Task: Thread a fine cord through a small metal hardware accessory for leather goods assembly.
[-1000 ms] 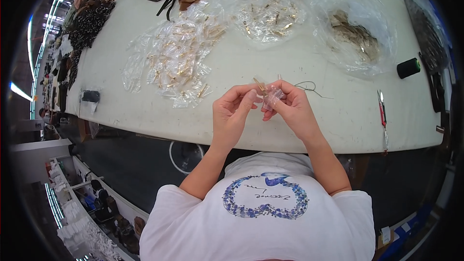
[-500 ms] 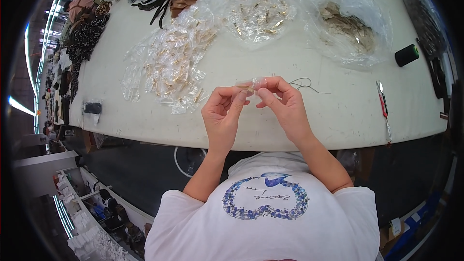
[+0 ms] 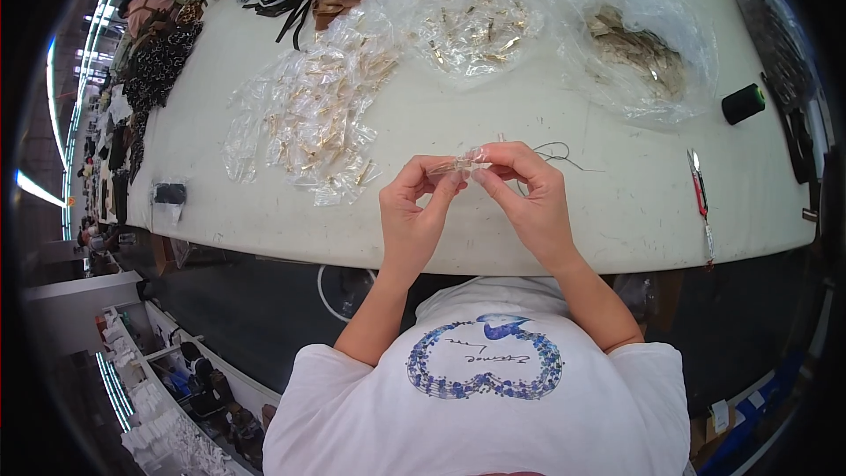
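- Head view: at far left, a dark pile crowds the bench edge, perhaps to give the hands room; a small black item lies near the front edge.
- A loose heap of clear plastic with gold bits spreads within easy reach of the left hand.
- That hand pinches the left part of a small clear packet between thumb and fingertips.
- The packet is held just above the bench, before the chest, probably for a close look and fine control.
- Beyond it, a big clear bag seems to keep more gold bits together.
- The right hand pinches the packet's right part, so both thumbs appear to steady the slippery film.
- Dark thread loops just right of that hand; farther right, a bag corrals brown pieces.
- Snips and a spool sit at the right, seemingly parked aside but reachable.
- The black item's kind is unclear; fingers cover much of the packet, and glare hides whether it contains anything; the thread's near end disappears by the right hand.
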### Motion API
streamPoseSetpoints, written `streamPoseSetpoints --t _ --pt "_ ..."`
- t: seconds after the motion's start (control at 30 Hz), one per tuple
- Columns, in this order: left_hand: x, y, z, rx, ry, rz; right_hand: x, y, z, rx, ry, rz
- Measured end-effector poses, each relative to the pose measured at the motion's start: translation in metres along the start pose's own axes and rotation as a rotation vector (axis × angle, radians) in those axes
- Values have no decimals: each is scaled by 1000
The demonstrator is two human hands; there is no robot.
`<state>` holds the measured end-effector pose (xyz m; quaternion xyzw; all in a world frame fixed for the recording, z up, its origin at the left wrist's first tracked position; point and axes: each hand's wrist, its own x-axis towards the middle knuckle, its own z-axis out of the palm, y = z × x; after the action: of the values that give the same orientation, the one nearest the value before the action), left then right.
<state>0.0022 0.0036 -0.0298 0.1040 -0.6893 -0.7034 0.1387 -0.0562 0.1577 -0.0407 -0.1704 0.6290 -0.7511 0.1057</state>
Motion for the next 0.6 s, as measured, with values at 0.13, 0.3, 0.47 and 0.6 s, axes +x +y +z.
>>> streamPoseSetpoints --t 0.13,0.3,0.47,0.6 --pt "-2 0 1 75 -69 -5 -3 -1 2 -235 20 -166" --pt "-1 8 -10 264 -247 -48 -1 -2 2 -206 -11 -170" --pt "1 2 -17 303 -362 -142 -4 3 1 -225 -75 -62" --pt "-1 -2 -10 97 -211 -143 -4 -1 -1 -301 -73 -77"
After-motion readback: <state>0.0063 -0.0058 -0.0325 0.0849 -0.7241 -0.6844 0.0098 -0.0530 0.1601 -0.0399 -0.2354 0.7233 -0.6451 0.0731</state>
